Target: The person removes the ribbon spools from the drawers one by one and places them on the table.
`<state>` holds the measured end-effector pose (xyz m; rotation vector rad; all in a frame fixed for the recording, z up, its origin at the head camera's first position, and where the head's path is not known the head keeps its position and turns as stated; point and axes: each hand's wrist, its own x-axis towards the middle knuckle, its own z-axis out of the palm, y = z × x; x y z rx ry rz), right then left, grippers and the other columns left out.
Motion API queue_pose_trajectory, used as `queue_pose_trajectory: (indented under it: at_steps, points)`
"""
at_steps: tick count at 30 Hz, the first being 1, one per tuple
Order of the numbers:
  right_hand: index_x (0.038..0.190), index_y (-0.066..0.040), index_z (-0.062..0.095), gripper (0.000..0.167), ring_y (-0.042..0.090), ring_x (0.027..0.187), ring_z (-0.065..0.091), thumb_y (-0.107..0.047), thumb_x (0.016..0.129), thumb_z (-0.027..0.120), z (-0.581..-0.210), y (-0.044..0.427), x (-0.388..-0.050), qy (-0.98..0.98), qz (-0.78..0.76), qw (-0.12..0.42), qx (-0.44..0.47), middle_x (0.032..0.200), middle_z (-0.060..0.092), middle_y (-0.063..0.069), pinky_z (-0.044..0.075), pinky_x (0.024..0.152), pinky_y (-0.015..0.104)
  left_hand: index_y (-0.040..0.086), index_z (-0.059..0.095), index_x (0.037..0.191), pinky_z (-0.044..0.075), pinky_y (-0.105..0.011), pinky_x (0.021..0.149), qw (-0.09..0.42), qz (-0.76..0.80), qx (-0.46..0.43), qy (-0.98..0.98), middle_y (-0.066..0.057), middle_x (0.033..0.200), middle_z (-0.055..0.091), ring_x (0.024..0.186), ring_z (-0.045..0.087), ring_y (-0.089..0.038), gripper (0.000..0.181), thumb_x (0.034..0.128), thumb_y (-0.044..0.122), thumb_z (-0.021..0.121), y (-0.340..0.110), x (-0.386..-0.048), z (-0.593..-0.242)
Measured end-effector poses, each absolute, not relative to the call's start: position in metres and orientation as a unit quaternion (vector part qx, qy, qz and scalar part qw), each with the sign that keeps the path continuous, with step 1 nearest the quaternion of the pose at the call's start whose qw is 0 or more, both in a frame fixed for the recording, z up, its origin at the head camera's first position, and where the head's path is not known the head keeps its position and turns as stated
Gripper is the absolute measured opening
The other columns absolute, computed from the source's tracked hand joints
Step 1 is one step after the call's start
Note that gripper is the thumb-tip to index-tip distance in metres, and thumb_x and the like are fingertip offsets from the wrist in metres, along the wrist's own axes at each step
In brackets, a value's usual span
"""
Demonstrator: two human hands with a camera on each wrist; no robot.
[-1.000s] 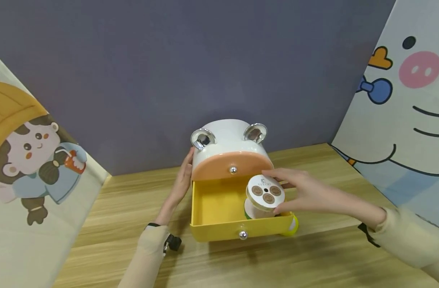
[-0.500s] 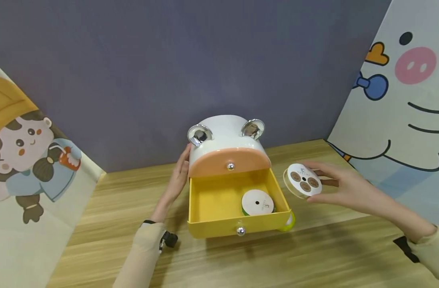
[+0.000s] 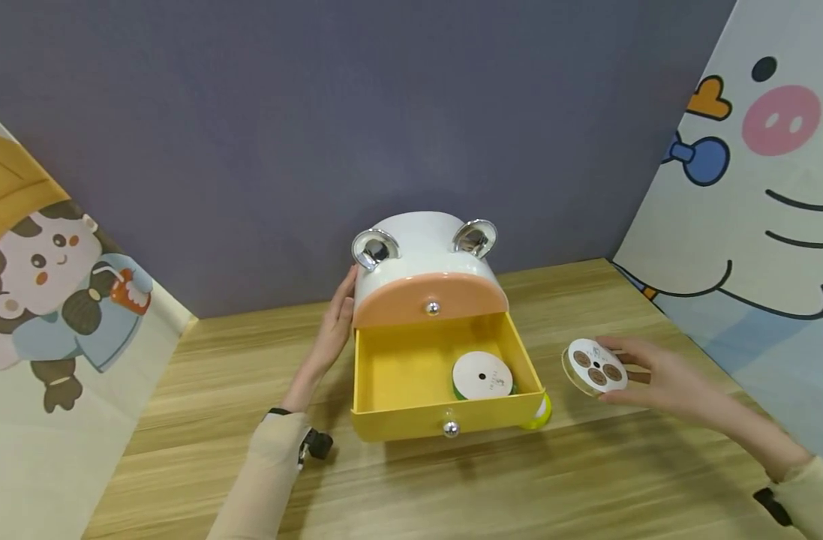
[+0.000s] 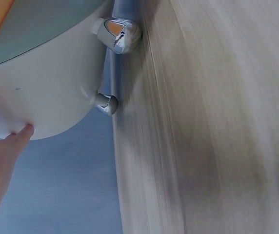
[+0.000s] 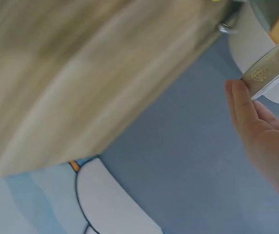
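A white storage box [image 3: 421,244] with silver ears and a peach front stands on the table, its yellow drawer [image 3: 394,367] pulled out. Flat against the box's left side rests my left hand [image 3: 331,330]; in the left wrist view its fingertips touch the white wall [image 4: 51,92]. To the right of the drawer, my right hand [image 3: 664,379] pinches a ribbon spool [image 3: 596,366] by its rim, between thumb and fingers. The spool's pale ribbon bears a gold diamond print in the right wrist view. A second ribbon spool [image 3: 482,376], green at its edge, lies in the drawer's right part.
A yellow-green rounded thing [image 3: 539,414] shows partly from under the drawer's right front corner. Wooden table [image 3: 587,480] surrounds the box. A grey panel [image 3: 283,150] stands behind, with cartoon-printed panels at left and right.
My right hand has lifted the spool out of the drawer and carried it right, then lower toward the table, uncovering the second spool. The left hand stays against the box.
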<state>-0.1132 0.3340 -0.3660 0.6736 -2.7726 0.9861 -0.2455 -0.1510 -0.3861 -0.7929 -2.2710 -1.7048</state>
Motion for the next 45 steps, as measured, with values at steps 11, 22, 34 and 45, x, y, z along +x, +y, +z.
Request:
queue_pose_trajectory:
  at_steps: [11,22,34,45]
  points:
    - [0.130,0.009,0.054,0.079,0.004,0.101,0.063,-0.017,0.066,0.092,-0.406,0.334,-0.119,-0.922,0.330,0.014,0.202,0.122,0.059,0.028,0.061,0.075,0.035,0.008,0.018,0.159,0.018,-0.059,0.123,0.082,-0.573,-0.262,-0.772,-0.018,0.167,0.009,0.154,0.013,-0.038,0.051,0.1103,0.020,0.028,-0.147,-0.238,-0.376]
    - [0.127,0.015,0.051,0.084,0.047,0.100,0.063,-0.018,0.063,0.093,-0.427,0.334,-0.123,-0.924,0.325,-0.015,0.199,0.120,0.058,0.033,0.061,0.074,0.041,0.007,0.018,0.159,0.017,-0.057,0.124,0.085,-0.576,-0.264,-0.769,-0.018,0.167,0.009,0.154,0.014,-0.038,0.051,0.1088,0.008,0.026,-0.148,-0.235,-0.375]
    - [0.124,0.010,0.055,0.086,0.038,0.099,0.066,-0.027,0.057,0.095,-0.431,0.335,-0.125,-0.951,0.246,0.000,0.189,0.117,0.064,0.026,0.056,0.079,0.031,0.006,0.018,0.159,0.017,-0.056,0.125,0.091,-0.571,-0.265,-0.772,-0.018,0.167,0.010,0.154,0.016,-0.038,0.051,0.1080,0.005,0.025,-0.148,-0.235,-0.376]
    - [0.125,0.008,0.056,0.087,0.041,0.106,0.064,-0.030,0.057,0.095,-0.435,0.334,-0.125,-0.959,0.213,0.003,0.188,0.121,0.064,0.027,0.055,0.084,0.050,0.009,0.018,0.159,0.018,-0.055,0.125,0.087,-0.562,-0.250,-0.784,-0.013,0.168,0.011,0.154,0.017,-0.035,0.051,0.1089,0.009,0.026,-0.148,-0.232,-0.374]
